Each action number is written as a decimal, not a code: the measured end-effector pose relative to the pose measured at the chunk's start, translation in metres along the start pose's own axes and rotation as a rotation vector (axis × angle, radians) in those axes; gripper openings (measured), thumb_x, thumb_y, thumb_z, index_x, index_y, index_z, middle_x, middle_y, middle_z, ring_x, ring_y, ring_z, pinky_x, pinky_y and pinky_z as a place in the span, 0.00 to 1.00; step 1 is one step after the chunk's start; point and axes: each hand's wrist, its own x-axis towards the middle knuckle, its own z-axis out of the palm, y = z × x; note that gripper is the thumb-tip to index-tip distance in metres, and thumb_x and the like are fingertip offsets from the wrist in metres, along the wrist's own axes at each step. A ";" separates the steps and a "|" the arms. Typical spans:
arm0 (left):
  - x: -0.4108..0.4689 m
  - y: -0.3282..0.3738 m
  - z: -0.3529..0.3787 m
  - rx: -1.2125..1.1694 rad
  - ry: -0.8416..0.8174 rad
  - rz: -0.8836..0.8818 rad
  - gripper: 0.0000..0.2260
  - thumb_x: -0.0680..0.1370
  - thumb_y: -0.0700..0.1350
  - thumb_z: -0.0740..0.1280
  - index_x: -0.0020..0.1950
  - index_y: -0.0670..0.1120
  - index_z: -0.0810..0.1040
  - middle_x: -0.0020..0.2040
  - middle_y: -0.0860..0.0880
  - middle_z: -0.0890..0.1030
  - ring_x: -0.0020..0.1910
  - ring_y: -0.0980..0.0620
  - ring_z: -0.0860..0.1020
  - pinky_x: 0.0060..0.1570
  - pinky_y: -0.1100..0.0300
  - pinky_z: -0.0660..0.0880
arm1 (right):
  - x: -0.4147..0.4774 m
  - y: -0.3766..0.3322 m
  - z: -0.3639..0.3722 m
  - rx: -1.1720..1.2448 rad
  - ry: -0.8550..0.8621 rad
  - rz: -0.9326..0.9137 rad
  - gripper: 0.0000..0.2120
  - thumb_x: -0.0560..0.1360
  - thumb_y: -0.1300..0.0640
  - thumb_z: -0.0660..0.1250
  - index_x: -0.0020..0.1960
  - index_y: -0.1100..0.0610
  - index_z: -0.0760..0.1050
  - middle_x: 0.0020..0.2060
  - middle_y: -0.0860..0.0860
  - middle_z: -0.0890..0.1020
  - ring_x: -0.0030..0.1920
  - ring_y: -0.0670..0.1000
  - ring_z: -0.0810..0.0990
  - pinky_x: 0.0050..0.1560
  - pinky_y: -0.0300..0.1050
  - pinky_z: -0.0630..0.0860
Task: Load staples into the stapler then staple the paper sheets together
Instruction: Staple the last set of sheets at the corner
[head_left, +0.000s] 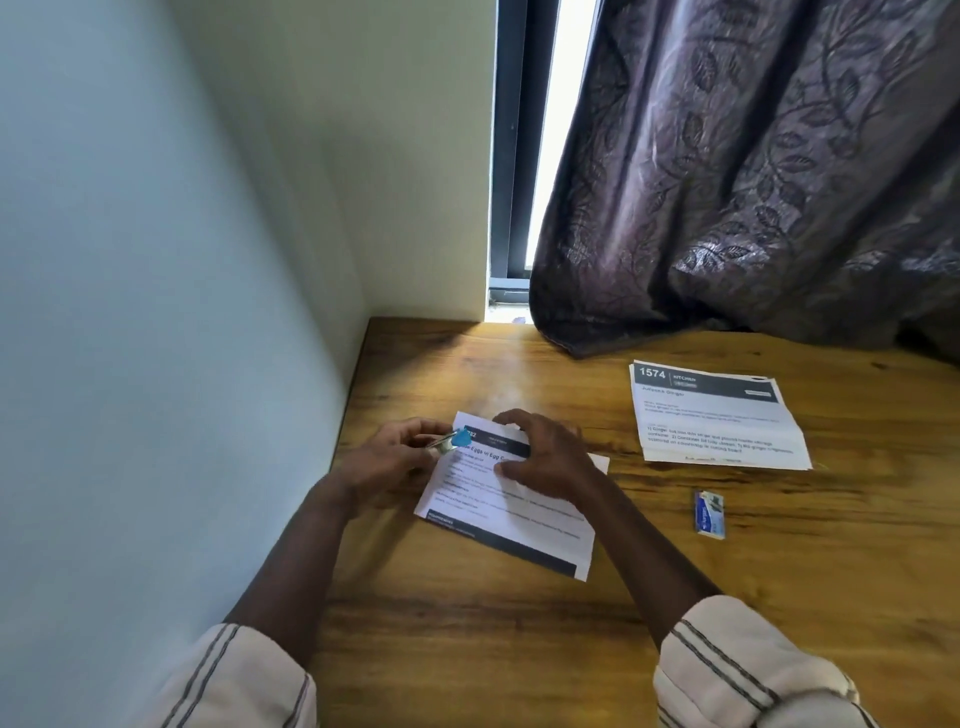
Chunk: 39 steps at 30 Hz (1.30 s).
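At ten o'clock on the white printed sheets (511, 522), the left hand (394, 458) pinches a small blue stapler (453, 440); the right hand (546, 463) presses down, fingers spread.

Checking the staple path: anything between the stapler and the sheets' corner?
Nothing visible. The left hand holds the stapler at the top-left corner of the sheets; the right hand rests on them, off that corner.

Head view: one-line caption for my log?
Left hand holds blue stapler at corner of sheets; right hand rests on them.
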 end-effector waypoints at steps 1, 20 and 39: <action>0.001 -0.001 0.000 -0.016 -0.015 -0.010 0.17 0.82 0.34 0.65 0.69 0.48 0.78 0.63 0.45 0.82 0.58 0.46 0.84 0.51 0.53 0.83 | -0.004 0.003 0.009 0.079 0.100 -0.018 0.23 0.74 0.45 0.73 0.67 0.45 0.74 0.61 0.47 0.82 0.61 0.51 0.79 0.70 0.57 0.66; 0.017 0.065 0.015 1.227 0.258 0.387 0.23 0.71 0.44 0.81 0.64 0.54 0.83 0.53 0.53 0.78 0.50 0.52 0.79 0.49 0.52 0.81 | -0.011 0.016 0.052 -0.257 0.670 -0.353 0.12 0.73 0.55 0.75 0.54 0.53 0.77 0.43 0.53 0.80 0.43 0.54 0.78 0.48 0.51 0.76; 0.036 0.081 0.038 1.870 0.092 0.375 0.12 0.77 0.54 0.74 0.60 0.59 0.81 0.48 0.58 0.73 0.45 0.57 0.76 0.41 0.61 0.69 | -0.012 0.020 0.054 -0.205 0.712 -0.381 0.13 0.73 0.52 0.76 0.53 0.54 0.77 0.44 0.52 0.81 0.44 0.53 0.80 0.53 0.50 0.76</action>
